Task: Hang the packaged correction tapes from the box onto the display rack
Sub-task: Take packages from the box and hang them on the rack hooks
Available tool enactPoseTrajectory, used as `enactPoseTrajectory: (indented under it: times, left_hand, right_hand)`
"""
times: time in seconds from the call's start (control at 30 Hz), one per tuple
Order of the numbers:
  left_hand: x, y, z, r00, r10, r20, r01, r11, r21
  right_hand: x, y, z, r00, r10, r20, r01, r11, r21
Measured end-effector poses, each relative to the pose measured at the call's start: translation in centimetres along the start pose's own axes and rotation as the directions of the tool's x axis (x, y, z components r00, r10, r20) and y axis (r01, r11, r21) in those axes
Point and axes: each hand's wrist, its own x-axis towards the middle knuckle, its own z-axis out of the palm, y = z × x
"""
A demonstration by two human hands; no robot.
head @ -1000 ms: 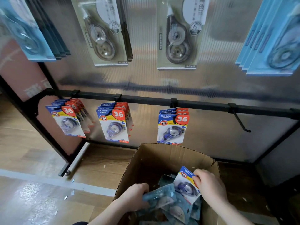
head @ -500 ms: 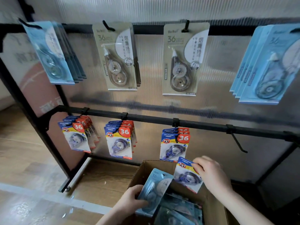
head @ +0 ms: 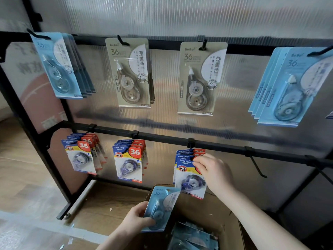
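Right hand now raised from box, pinching JINUO pack at third lower hook, left hand gripping pale blue pack at six o'clock

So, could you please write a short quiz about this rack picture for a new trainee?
1. True or false: the right hand holds a PET pack at the third lower hook's stack.
2. Which pack does the left hand grip over the cardboard box? A) light blue pack B) beige pack C) red pack
3. Fill in: the lower hook right of the PET stacks carries ____ packs.

Key: 1 true; 2 A; 3 no
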Motion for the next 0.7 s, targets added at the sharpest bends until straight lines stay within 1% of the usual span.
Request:
enactPoseTrajectory:
  times: [0.1,0.23,0.3,0.4,0.43,0.5,0.7]
  left_hand:
    - [0.0,0.0,0.1,1.000,0.004,0.010,-0.003,0.999,-0.040]
    - [0.2,-0.1,0.4,1.000,-0.006,0.027,0.008,0.998,-0.059]
    - [0.1,0.0,0.5,0.999,-0.013,0.038,0.015,0.998,-0.067]
    - [0.0,0.1,0.6,0.999,-0.023,0.042,0.027,0.997,-0.075]
    - [-0.1,0.0,0.5,0.999,-0.030,0.042,0.033,0.996,-0.078]
    - [-0.2,-0.1,0.5,0.998,-0.039,0.050,0.043,0.996,-0.078]
    - [-0.1,-0.4,0.1,0.997,-0.056,0.061,0.062,0.994,-0.094]
  right_hand:
    - [0.5,0.0,0.1,0.998,0.029,0.054,-0.029,1.000,-0.002]
    - [0.8,0.3,0.1,0.997,0.004,0.075,-0.003,1.000,-0.014]
    - [0.9,0.5,-0.1,0.994,-0.034,0.108,0.040,0.998,-0.054]
    - [1.2,0.2,-0.2,0.970,-0.092,0.223,0.130,0.978,-0.163]
    - [1.3,0.1,-0.3,0.963,-0.080,0.256,0.128,0.976,-0.175]
    - [1.6,0.1,-0.2,0.960,-0.035,0.276,0.083,0.983,-0.165]
    - [2.0,0.4,0.7,0.965,0.043,0.260,-0.012,0.992,-0.122]
